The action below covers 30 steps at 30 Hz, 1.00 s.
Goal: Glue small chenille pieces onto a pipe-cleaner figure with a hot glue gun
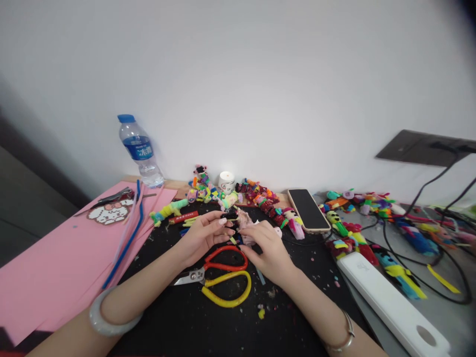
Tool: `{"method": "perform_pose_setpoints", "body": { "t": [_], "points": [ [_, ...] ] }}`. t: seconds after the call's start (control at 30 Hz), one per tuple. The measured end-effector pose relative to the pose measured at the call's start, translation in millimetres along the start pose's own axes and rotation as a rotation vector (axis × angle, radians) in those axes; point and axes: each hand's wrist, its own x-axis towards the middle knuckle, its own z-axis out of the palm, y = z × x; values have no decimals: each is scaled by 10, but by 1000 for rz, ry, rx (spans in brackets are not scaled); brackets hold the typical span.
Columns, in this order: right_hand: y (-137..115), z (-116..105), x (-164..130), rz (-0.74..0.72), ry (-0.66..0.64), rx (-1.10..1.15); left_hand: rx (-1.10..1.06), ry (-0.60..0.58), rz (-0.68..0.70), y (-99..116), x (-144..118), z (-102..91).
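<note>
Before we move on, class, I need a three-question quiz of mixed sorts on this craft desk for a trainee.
1. True or false: the scissors with one red and one yellow handle loop lie open on the black mat.
2. What stands nearest the clear plastic water bottle with a blue cap: A the pink paper sheets, B the smartphone with a dark screen, C the long white plastic block?
3. Fill in: the left hand and right hand both hold a small ____ fuzzy figure.

Key: 1 true; 2 A; 3 pink.
</note>
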Motion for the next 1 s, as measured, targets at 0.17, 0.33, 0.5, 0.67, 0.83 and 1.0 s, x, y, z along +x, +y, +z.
{"method": "perform_pose_setpoints", "body": {
  "t": [0.17,0.33,0.5,0.67,0.83,1.0],
  "points": [
    [-61,48,3,23,-41,-6,-15,-53,-57,-9,-16,-1],
    [-98,56,23,76,-78,16,30,-108,-80,-22,-31,9],
    [-90,69,22,147,-35,59,92,-101,-58,-27,-43,21],
    [0,51,5,253,61,71,228,-26,76,-56,1,-18],
    [122,10,13,338,247,142,526,86,217,-86,55,-63],
    [147,-23,41,312,310,249,773,122,331,-92,53,-68]
  ]
}}
